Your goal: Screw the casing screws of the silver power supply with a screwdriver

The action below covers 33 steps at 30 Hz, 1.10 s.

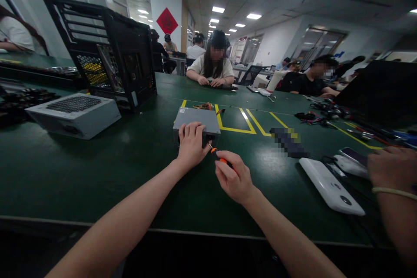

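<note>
A grey computer power supply (pixel 208 118) lies on the green table in front of me. My left hand (pixel 192 145) grips its near side, fingers bent over the top edge and the thumb low by the near face. My right hand (pixel 233 177) is closed around a screwdriver (pixel 214 152) with an orange and black handle. The screwdriver's shaft points up and left to the near face, close to my left thumb; whether the tip touches a screw cannot be made out. Behind the power supply lie its coloured cables (pixel 204 106).
On the left stand a black computer case (pixel 130 65) and a second grey power supply (pixel 94 115). A white power bank-like device (pixel 330 184) lies right, beside another person's hand (pixel 392 167). Yellow tape (pixel 237 130) marks the table (pixel 140 195). A person (pixel 211 67) sits opposite.
</note>
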Available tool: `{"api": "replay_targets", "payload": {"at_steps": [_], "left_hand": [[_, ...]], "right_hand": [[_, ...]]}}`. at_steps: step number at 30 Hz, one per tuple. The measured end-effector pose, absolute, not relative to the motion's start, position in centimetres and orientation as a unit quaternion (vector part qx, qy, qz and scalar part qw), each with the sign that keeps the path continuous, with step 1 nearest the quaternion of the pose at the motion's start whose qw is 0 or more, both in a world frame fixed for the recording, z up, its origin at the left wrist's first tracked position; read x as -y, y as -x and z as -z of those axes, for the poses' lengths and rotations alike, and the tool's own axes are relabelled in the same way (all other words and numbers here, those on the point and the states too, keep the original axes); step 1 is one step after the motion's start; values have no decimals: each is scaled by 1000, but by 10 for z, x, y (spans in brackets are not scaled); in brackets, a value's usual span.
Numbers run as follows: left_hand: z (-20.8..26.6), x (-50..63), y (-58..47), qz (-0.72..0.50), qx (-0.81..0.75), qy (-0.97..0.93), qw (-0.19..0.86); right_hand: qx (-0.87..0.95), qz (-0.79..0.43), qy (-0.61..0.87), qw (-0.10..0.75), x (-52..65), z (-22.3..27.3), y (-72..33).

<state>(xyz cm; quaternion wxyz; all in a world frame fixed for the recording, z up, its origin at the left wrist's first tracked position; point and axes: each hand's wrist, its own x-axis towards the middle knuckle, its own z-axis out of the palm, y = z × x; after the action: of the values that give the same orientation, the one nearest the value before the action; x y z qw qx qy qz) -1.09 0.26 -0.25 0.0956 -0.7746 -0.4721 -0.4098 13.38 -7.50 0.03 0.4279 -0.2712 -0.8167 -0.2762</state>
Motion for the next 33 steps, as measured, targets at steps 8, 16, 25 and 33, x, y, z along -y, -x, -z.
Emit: {"api": "replay_targets", "payload": {"at_steps": [8,16,25,33], "left_hand": [[2,-2,11,409,473,775,93],[0,-1,11,411,473,775,84],[-1,0,11,405,475,776,89],[1,-1,11,412,471,775,85]], "right_hand": [[833,262,245,421,74,1,-134],[827,277,259,414,76,-1,-132],[808,299,271,429,80,-6,-127],[823,282,274,410,81,-5,-130]]}}
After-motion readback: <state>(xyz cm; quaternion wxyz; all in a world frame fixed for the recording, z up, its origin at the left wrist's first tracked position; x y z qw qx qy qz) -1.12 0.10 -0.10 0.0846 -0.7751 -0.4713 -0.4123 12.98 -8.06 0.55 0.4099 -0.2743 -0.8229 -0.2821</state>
